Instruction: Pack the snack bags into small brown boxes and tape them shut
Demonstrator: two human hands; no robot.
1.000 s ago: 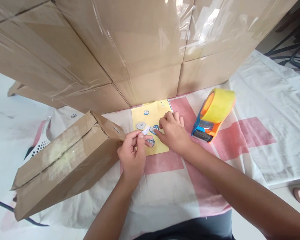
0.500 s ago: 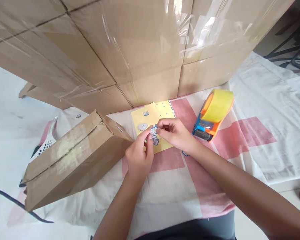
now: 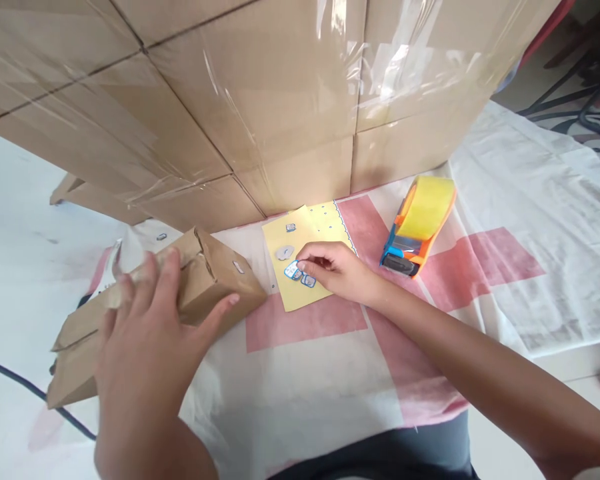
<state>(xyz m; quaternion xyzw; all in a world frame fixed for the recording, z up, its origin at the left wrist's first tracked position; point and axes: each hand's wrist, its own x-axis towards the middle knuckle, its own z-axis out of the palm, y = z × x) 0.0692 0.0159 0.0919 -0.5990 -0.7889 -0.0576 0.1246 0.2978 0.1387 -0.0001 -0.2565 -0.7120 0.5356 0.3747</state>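
Our right hand (image 3: pixel 337 270) pinches a cutout (image 3: pixel 292 269) over the yellow sheet (image 3: pixel 307 230); our left hand (image 3: pixel 147 333), spread wide, is nearer the carton (image 3: pixel 246 283) left of the sheet.

The left hand (image 3: pixel 147 333) and the right hand (image 3: pixel 337 268) are bare, with slim fingers (image 3: pixel 167 283) and a short nail on the left thumb (image 3: pixel 225 305). The right forearm (image 3: pixel 455 343) is uncovered too. Dark clothing (image 3: pixel 405 453), black to slate grey, shows at the waist; a whitish edge (image 3: pixel 599 473) beside the right arm is too cropped to identify.

No legible text or numbers
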